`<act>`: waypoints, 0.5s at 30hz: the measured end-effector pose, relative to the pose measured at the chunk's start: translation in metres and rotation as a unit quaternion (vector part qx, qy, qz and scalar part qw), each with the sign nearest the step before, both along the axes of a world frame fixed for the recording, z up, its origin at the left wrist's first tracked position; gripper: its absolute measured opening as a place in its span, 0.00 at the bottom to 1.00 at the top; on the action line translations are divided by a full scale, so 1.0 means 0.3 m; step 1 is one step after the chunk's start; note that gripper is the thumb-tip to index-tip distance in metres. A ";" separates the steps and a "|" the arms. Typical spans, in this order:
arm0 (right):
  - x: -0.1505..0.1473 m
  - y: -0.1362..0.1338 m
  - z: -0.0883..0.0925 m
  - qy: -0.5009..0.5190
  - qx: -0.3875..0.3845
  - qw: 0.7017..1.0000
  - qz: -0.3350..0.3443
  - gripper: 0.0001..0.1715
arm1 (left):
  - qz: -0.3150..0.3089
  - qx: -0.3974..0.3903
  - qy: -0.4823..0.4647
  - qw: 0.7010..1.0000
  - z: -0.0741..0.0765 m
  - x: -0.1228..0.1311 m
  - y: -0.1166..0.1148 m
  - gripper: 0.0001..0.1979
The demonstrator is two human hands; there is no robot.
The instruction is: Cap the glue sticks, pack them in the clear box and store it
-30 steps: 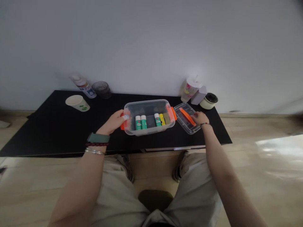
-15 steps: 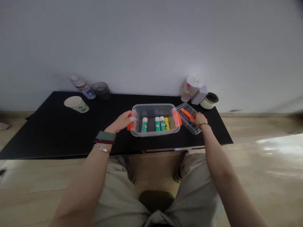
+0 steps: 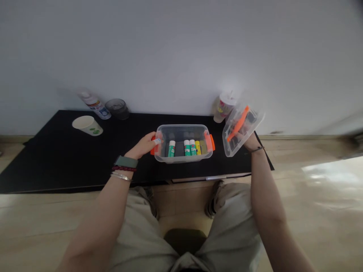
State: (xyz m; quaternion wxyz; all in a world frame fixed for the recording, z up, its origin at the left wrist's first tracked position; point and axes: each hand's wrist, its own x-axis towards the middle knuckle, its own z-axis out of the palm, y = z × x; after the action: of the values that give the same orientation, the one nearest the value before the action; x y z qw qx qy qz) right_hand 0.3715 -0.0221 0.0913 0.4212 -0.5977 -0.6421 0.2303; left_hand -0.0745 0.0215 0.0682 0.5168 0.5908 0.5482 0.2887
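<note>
My left hand (image 3: 143,146) grips the left end of a clear plastic storage box (image 3: 183,160), its thumb over the rim by the orange latch. Inside the box lie a green glue stick (image 3: 171,149) with a white cap, two more green glue sticks (image 3: 190,148) side by side, and a yellow tube-like item (image 3: 197,147). My right hand (image 3: 250,142) is closed on the clear lid (image 3: 230,148), which has an orange handle (image 3: 238,124). Raised and tilted, the lid is right of the box. Its fingers are partly seen through the plastic.
On the black table (image 3: 136,172), a paper cup (image 3: 88,126), a spray can (image 3: 95,105) and a dark glass (image 3: 117,109) stand at the left. A lidded cup with a straw (image 3: 223,107) is at the back right, partly behind the lid. A wall rises behind the table.
My right hand has lifted the lid off the table and tilted it up, moving slightly right. My left hand stays on the box. The view has shifted a little.
</note>
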 end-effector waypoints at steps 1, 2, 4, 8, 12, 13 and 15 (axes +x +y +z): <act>-0.034 0.001 0.014 0.026 0.005 0.999 0.026 0.38 | -0.001 0.003 0.000 1.000 -0.005 0.000 0.002 0.18; -0.066 0.001 0.028 0.056 0.011 0.997 0.052 0.40 | -0.001 0.006 0.000 1.000 -0.010 0.000 0.004 0.19; -0.128 0.003 0.051 0.094 0.025 0.991 0.088 0.41 | -0.002 0.014 0.003 1.000 -0.019 -0.001 0.007 0.20; -0.220 0.011 0.079 0.105 0.038 0.988 0.111 0.40 | -0.002 0.028 0.013 1.000 -0.024 -0.002 0.009 0.21; -0.274 0.025 0.085 0.115 0.031 0.985 0.129 0.34 | 0.012 0.033 0.027 0.999 -0.024 0.000 0.007 0.21; -0.283 0.028 0.084 0.116 0.026 0.984 0.134 0.32 | 0.015 0.035 0.029 0.999 -0.025 0.000 0.006 0.21; -0.299 0.034 0.082 0.121 0.017 0.982 0.145 0.26 | 0.022 0.035 0.023 0.999 -0.026 0.000 0.004 0.20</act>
State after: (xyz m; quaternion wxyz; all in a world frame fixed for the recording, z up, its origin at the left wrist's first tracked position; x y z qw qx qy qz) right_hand 0.2817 -0.0119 0.1159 0.4679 -0.4585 -0.6699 0.3494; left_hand -0.0744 0.0227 0.0604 0.4765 0.6032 0.5619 0.3055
